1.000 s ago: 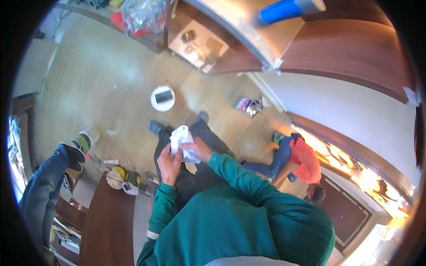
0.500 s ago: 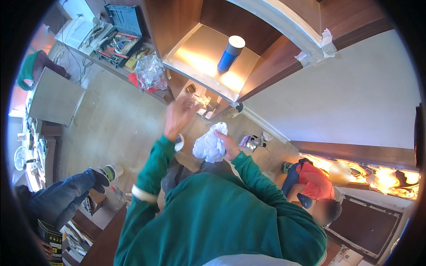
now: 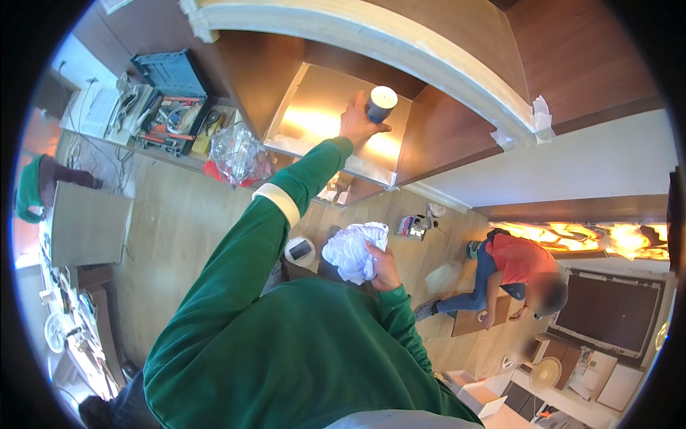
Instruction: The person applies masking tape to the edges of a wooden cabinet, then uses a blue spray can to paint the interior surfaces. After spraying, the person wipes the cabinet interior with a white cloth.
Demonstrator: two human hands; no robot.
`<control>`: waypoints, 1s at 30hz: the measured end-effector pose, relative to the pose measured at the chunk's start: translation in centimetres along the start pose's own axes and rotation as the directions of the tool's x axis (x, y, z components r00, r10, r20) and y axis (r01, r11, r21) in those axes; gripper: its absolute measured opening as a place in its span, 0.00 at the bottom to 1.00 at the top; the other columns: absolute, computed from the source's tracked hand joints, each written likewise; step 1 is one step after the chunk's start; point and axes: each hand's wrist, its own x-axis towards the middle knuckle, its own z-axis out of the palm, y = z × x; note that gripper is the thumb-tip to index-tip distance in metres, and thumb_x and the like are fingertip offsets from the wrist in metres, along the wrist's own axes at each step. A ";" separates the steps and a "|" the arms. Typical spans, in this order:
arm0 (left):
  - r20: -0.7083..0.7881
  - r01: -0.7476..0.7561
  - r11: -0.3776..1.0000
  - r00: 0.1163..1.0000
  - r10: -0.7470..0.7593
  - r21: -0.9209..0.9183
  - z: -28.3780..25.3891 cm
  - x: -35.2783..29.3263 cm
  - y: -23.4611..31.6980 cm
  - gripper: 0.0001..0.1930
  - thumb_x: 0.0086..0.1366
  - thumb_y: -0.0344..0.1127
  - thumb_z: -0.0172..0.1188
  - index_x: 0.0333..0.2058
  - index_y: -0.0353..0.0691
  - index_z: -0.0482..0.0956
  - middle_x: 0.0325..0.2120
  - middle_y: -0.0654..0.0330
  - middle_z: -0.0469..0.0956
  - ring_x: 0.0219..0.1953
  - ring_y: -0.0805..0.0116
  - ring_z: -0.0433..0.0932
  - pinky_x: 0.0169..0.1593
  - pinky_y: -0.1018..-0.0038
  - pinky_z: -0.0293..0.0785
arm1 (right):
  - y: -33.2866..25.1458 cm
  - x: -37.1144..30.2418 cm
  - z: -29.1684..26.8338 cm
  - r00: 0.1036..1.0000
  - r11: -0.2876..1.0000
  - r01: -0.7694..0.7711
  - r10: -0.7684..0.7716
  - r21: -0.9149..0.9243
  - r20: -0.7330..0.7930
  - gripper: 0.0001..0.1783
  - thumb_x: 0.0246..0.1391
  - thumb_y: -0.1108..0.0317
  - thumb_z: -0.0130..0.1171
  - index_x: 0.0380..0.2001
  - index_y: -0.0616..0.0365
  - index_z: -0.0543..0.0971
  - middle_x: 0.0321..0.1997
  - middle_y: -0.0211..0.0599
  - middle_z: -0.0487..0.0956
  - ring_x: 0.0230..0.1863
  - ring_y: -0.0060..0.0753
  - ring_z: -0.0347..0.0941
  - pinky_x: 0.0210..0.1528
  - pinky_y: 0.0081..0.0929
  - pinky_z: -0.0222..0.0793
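Note:
My left hand (image 3: pixel 359 123) is stretched up to the shelf, at a blue cylindrical can with a pale lid (image 3: pixel 381 104). The fingers lie along the can's left side and the thumb crosses low in front, hiding its bottom part. Down in front of my body, my right hand (image 3: pixel 384 267) grips a crumpled white cloth (image 3: pixel 350 252) from its right side. The shelf (image 3: pixel 314 100) is a lit wooden compartment with pale tape along its front edge.
At left, an open toolbox (image 3: pixel 179 114) and a clear plastic bag (image 3: pixel 239 157) lie on a ledge. A white tub (image 3: pixel 299 252) stands by my legs. Small items (image 3: pixel 414 227) lie on the floor. A person in a red shirt (image 3: pixel 522 261) crouches at right. A curved frame (image 3: pixel 364 25) overhangs the shelf.
My left hand has gone up and forward to the blue can. My right hand keeps the cloth, now slightly lower and further right in view. The view has shifted.

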 end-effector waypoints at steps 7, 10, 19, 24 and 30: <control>-0.019 0.012 1.000 1.000 -0.012 -0.021 -3.3 3.2 -2.2 0.30 0.41 0.42 0.76 0.42 0.32 0.79 0.36 0.50 0.84 0.40 0.62 0.84 0.45 0.67 0.80 | -6.8 5.2 2.7 0.964 0.895 0.260 -0.263 -0.363 0.042 0.19 0.60 0.69 0.56 0.54 0.66 0.75 0.48 0.41 0.81 0.48 0.35 0.78 0.51 0.33 0.73; -0.068 0.052 0.996 0.996 -0.057 -0.068 -10.9 -1.3 2.6 0.26 0.43 0.42 0.77 0.39 0.33 0.81 0.33 0.55 0.84 0.36 0.65 0.84 0.42 0.71 0.80 | -9.3 11.0 2.4 0.835 0.519 0.468 -0.524 -0.716 0.166 0.22 0.59 0.68 0.56 0.56 0.63 0.73 0.47 0.46 0.82 0.45 0.43 0.80 0.47 0.36 0.74; -0.290 0.345 0.938 0.902 -0.320 0.039 -23.7 -23.2 -2.5 0.30 0.42 0.34 0.79 0.46 0.36 0.79 0.39 0.63 0.82 0.42 0.70 0.80 0.50 0.70 0.76 | -6.0 26.4 8.1 0.784 -0.525 0.227 -0.401 -0.820 0.473 0.39 0.52 0.53 0.58 0.66 0.52 0.63 0.74 0.47 0.54 0.75 0.53 0.46 0.70 0.65 0.41; -0.528 0.584 0.811 0.692 -0.491 0.011 -25.6 -33.0 -2.2 0.28 0.41 0.32 0.78 0.44 0.34 0.79 0.38 0.58 0.82 0.38 0.67 0.80 0.46 0.71 0.77 | -11.5 31.1 14.4 0.895 -0.174 0.285 -0.305 -0.943 0.326 0.38 0.55 0.54 0.55 0.68 0.52 0.60 0.73 0.46 0.56 0.75 0.50 0.45 0.70 0.63 0.43; -0.627 0.639 0.767 0.577 -0.524 -0.052 -25.7 -38.1 0.4 0.31 0.40 0.31 0.78 0.46 0.33 0.78 0.41 0.57 0.81 0.41 0.65 0.80 0.50 0.70 0.76 | -12.2 30.1 17.0 0.913 -0.164 0.288 -0.251 -0.943 0.322 0.36 0.55 0.56 0.52 0.67 0.52 0.61 0.73 0.47 0.56 0.75 0.50 0.46 0.69 0.63 0.43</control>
